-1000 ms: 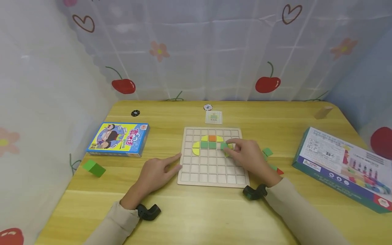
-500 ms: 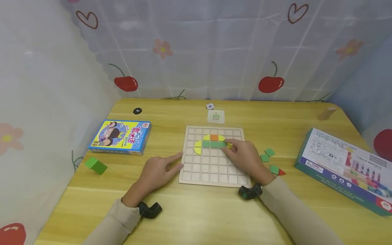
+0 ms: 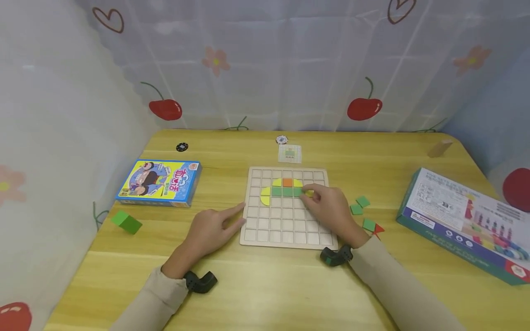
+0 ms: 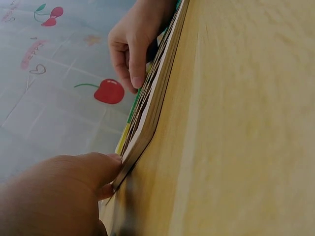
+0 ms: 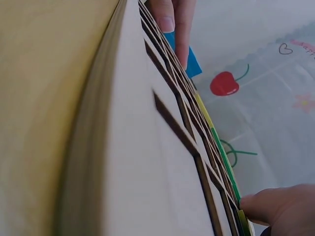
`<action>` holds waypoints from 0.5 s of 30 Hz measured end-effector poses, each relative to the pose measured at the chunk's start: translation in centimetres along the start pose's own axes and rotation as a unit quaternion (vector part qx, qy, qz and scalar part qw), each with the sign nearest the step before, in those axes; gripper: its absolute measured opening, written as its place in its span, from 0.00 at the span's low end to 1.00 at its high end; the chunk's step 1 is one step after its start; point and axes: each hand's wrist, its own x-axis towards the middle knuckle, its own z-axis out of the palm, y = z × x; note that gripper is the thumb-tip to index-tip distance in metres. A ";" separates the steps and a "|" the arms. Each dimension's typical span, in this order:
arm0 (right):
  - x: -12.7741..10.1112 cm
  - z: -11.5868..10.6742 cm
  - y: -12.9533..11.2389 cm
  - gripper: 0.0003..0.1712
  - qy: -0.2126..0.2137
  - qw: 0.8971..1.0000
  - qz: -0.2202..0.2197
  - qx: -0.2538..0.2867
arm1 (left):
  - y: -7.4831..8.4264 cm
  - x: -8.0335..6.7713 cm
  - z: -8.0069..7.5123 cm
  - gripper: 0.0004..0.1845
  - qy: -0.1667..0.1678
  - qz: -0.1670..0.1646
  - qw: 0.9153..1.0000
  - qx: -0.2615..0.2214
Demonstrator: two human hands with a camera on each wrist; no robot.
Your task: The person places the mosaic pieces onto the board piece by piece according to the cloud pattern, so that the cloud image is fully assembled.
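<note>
A wooden grid board [image 3: 287, 236] lies on the table before me. Set in its cells are yellow rounded tiles [image 3: 265, 201], an orange square tile [image 3: 287, 182] and a row of green square tiles. My right hand [image 3: 331, 209] pinches the green tile [image 3: 296, 192] at the row's right end, thumb and forefinger at its edge. Part of a yellow tile [image 3: 309, 193] shows beside these fingers; the hand hides the rest. My left hand [image 3: 211, 232] touches the board's left edge with extended forefinger and thumb, as the left wrist view also shows.
Loose green tiles [image 3: 356, 209] and red tiles [image 3: 378, 228] lie right of the board. A pattern card [image 3: 290, 154] and a white chip [image 3: 282, 139] lie behind it. Boxes flank both sides: a blue one [image 3: 159, 183] and a larger one [image 3: 459, 225]. A green block [image 3: 126, 222] stands left.
My right hand has moved slightly left, bringing the green tile into line with the row's other green tiles. Loose tiles at the right are less covered. My left hand has stayed at the board's edge.
</note>
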 end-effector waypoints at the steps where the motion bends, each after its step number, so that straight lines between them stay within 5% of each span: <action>1: 0.1 0.0 0.0 0.12 0.002 1.000 -0.001 0.003 | 0.0 0.0 0.0 0.24 0.002 0.000 1.000 -0.001; 9: -1.3 -1.4 0.4 0.09 0.082 0.995 -0.017 0.050 | -0.1 -0.1 0.1 0.25 -0.003 -0.005 1.000 -0.007; 15: -4.4 -4.3 2.4 0.09 0.140 0.989 -0.039 0.012 | 0.0 0.0 -0.1 0.25 -0.001 0.000 1.000 -0.004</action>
